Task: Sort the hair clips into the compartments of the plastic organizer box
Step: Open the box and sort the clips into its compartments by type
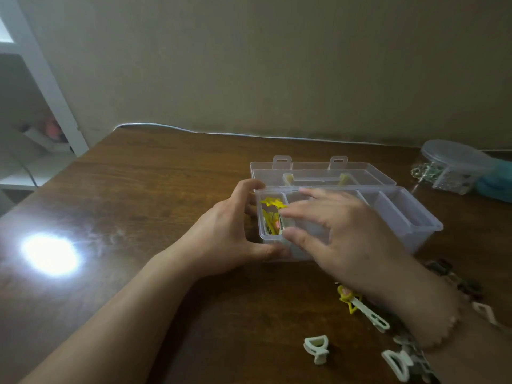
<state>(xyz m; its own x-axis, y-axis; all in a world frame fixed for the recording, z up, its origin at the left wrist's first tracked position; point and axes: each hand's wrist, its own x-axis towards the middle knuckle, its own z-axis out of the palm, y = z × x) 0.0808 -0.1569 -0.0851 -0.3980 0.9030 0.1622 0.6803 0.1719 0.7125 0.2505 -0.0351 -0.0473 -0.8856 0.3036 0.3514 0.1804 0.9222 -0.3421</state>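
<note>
My right hand [343, 234] blurs and hides the organizer box's [410, 217] middle compartments; the picture's edge cuts off some clips [410, 364] at lower right.

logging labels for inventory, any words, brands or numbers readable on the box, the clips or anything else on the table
None can be read.
Plastic organizer box and its open lid: clear plastic, no print visible.
Hair clips: no markings visible.
Round lidded container at the far right: too blurred to tell.

Clear plastic organizer box [410, 217] rests on glossy wood-grain table [166, 173].
</note>
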